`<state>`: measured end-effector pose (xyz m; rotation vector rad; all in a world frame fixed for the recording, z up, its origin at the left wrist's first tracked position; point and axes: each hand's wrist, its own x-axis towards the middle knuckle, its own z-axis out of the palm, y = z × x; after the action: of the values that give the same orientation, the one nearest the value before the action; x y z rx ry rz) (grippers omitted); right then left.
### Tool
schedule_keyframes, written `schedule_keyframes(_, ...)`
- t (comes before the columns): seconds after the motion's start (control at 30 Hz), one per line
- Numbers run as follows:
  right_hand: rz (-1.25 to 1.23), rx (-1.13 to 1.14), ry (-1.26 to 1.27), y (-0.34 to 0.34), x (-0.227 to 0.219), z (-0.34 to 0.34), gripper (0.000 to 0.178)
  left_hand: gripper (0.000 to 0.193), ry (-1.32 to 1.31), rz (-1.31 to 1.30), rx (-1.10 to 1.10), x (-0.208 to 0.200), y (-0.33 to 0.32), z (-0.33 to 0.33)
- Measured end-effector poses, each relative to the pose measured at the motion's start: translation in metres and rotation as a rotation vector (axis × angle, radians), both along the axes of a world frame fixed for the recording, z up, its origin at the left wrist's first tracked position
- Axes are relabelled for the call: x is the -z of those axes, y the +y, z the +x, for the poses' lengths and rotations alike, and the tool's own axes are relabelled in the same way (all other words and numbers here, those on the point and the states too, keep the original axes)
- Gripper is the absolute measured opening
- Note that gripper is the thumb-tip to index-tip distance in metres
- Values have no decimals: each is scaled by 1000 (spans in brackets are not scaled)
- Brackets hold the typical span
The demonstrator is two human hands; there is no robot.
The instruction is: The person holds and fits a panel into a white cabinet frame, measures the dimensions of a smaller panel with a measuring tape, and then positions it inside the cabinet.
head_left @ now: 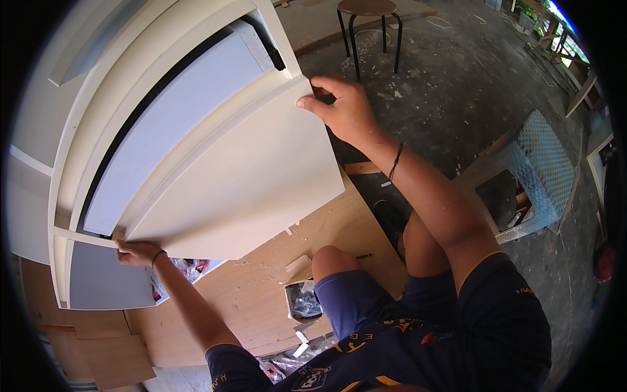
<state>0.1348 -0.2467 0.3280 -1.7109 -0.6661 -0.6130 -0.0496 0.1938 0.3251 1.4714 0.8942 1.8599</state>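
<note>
A flat cream panel, like a drawer front, slants across the front of a pale cabinet. My right hand grips its upper right corner, thumb on the face and fingers round the edge. At the lower left corner, my left hand is closed on the panel's edge, its fingertips partly hidden. Behind the panel's long edge, a whitish board sits in the cabinet opening, bordered by a black strip along its far side.
Below me lies a wooden board bearing scraps and a small box of plastic-bagged parts. A round stool stands on the dark floor at the back. To the right is a white open-topped piece with bubble wrap.
</note>
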Motion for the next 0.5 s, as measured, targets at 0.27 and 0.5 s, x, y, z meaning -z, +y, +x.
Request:
schedule_keyframes(0.27, 8, -5, 21, 1, 0, 0, 30, 59, -15, -8, 27, -2, -8, 1)
schedule_keyframes(0.5, 8, -7, 19, 0, 0, 0, 31, 59, -6, 4, 16, -4, -12, 1)
